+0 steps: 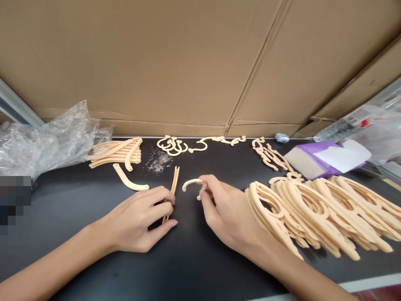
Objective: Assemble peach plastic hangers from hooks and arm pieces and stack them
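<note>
Fingers of your left hand [142, 219] pinch a straight cream plastic strip [172, 190], its lower end propped on the black surface [194, 259] for steadiness. Your right hand [227, 213] pinches a curved cream plastic hook [191, 182] just beside it, raised clear; a fanned pile of cream hanger pieces [316, 209] lies within reach at right.

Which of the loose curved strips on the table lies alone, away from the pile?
The single curved strip just ahead of the left hand. It lies flat by itself; the others sit stacked in the strip pile behind it.
</note>
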`<state>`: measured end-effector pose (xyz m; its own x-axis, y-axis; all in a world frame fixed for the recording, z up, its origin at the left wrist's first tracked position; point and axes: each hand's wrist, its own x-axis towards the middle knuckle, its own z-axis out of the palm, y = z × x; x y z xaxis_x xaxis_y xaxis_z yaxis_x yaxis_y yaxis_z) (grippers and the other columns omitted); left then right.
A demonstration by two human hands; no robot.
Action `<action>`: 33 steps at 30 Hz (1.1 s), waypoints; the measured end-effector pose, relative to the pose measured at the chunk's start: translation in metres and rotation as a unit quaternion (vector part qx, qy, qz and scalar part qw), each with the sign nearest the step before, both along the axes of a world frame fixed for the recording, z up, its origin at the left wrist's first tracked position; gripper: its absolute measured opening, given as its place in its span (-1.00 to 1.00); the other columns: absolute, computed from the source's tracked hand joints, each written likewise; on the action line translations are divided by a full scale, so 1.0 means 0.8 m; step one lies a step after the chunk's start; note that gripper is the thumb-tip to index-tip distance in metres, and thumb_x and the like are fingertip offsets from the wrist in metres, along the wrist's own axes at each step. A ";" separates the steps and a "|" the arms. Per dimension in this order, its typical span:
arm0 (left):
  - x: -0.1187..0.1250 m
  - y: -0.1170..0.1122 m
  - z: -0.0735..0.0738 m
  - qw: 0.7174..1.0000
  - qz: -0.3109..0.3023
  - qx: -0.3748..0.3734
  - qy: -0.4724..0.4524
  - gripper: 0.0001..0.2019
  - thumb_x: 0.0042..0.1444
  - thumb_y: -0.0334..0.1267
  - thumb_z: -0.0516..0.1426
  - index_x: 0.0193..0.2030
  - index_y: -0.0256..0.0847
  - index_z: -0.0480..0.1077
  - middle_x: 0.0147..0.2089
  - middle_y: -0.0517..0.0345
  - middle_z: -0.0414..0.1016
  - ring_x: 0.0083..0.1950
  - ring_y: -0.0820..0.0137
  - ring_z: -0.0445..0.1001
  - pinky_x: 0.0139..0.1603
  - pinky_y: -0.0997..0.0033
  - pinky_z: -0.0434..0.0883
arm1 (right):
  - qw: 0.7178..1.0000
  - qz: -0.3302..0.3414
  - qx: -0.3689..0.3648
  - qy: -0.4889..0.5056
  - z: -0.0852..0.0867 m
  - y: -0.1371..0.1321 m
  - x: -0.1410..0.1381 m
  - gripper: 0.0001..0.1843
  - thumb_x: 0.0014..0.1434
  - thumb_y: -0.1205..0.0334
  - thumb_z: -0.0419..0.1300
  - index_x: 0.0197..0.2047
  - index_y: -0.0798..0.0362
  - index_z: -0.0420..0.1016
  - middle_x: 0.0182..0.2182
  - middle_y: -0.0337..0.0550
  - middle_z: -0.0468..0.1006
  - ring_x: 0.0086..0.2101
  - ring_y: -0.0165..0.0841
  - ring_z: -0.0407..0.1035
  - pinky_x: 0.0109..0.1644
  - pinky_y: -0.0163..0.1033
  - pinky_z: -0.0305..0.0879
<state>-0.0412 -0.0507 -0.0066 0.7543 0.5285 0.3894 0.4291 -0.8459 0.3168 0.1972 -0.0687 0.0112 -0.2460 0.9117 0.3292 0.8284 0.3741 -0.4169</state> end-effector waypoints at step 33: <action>-0.001 0.012 0.008 0.982 0.045 0.176 0.060 -0.87 0.29 -0.42 0.12 -0.21 -0.25 0.51 -0.20 0.03 0.53 -0.23 0.29 0.43 -0.20 0.23 0.35 | 0.939 0.053 -0.174 0.291 -0.005 0.003 0.000 -0.81 0.35 0.25 0.06 0.00 -0.04 0.39 -0.36 -0.30 0.47 -0.37 -0.38 0.35 -0.30 -0.24 0.25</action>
